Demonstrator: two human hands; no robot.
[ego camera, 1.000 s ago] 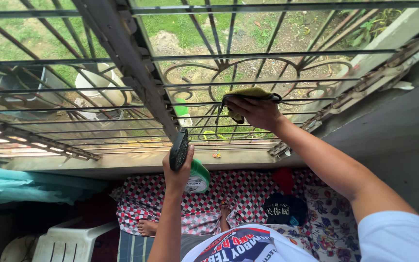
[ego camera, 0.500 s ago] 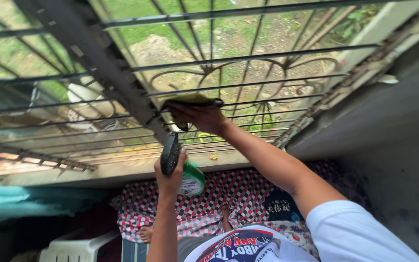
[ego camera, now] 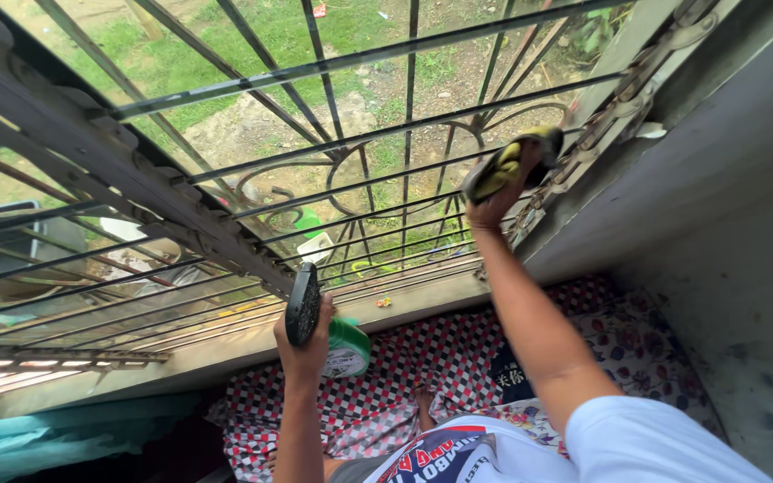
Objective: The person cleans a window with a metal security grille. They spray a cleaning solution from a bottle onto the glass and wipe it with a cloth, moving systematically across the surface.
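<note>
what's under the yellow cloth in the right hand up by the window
The yellow cloth lies pressed against the window glass near the metal frame. The right hand grips it; the patch of glass beneath is covered.

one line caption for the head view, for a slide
Right hand presses a yellow cloth to the window grille; left hand holds a green spray bottle.

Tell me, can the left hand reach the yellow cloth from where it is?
Probably not right away. The left hand is low by the sill, full with a green spray bottle. The yellow cloth is up against the window glass, gripped by the right hand.
</note>
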